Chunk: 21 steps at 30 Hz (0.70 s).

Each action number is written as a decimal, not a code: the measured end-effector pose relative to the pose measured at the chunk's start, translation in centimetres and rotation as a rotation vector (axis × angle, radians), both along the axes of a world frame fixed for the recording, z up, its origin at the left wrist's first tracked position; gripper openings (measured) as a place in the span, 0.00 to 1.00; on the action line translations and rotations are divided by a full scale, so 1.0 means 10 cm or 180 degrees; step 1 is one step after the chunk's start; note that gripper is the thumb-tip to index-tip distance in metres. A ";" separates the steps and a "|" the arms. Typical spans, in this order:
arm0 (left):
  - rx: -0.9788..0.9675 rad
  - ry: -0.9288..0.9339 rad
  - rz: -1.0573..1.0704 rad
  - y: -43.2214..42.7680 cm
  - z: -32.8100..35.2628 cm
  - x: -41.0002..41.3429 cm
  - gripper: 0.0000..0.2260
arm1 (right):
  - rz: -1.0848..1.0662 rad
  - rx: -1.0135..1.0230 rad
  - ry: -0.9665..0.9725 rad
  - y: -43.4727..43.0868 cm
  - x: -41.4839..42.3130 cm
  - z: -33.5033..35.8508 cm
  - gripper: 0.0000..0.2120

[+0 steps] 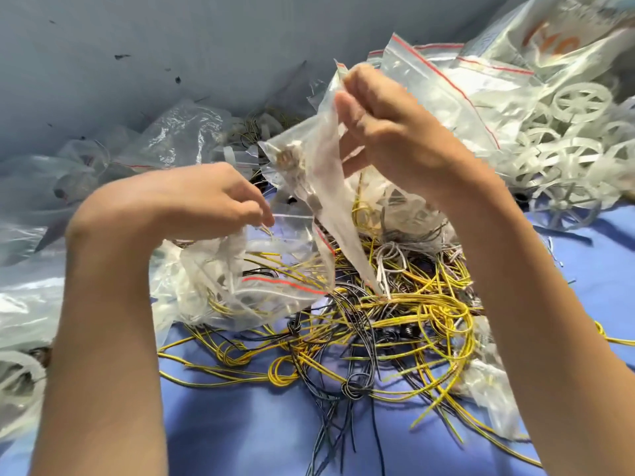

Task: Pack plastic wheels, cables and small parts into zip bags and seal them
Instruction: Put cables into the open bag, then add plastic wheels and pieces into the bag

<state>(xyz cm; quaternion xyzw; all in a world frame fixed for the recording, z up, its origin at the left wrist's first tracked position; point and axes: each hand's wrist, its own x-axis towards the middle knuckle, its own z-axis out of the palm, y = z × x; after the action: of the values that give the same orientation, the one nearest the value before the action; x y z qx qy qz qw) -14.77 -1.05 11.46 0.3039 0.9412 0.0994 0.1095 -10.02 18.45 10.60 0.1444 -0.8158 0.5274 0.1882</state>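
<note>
Now your right hand (388, 132) pinches the top of a clear zip bag (319, 187) and holds it up. Your left hand (206, 201) pinches a second bag (261, 290) lower down. Below, yellow and black cables (395, 324) lie tangled on the blue counter (240, 441), white wheels (580, 101) to the right.

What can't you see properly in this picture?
Head view:
- Small parts in the zip bag held up by the right hand: blurred behind crinkled plastic.
- Orange print on the big bag: creased and blurry.
- Whether the lower bag the left hand pinches is sealed: folds hide its strip.
</note>
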 end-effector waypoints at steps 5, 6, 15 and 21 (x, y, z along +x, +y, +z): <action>0.1085 0.0271 0.0129 0.02 -0.01 -0.02 0.23 | 0.0482 -0.0625 -0.0097 0.00 0.11 0.06 0.11; 0.1334 0.0256 0.0151 0.03 0.00 -0.01 0.29 | 0.0548 -0.0743 -0.0113 0.00 0.11 0.06 0.11; 0.2193 -0.0066 -0.0621 0.13 0.00 0.16 0.15 | 0.0378 -0.0799 0.0061 0.01 0.10 0.02 0.21; 0.2065 -0.0562 -0.0682 0.25 -0.07 0.14 0.06 | 0.0094 -0.0459 -0.0038 -0.01 0.05 0.05 0.11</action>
<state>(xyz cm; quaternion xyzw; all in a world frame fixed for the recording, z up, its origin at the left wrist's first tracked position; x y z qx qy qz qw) -13.35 1.43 10.76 0.4100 0.8103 0.4071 0.0981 -9.54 18.35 11.13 0.1394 -0.7746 0.5884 0.1855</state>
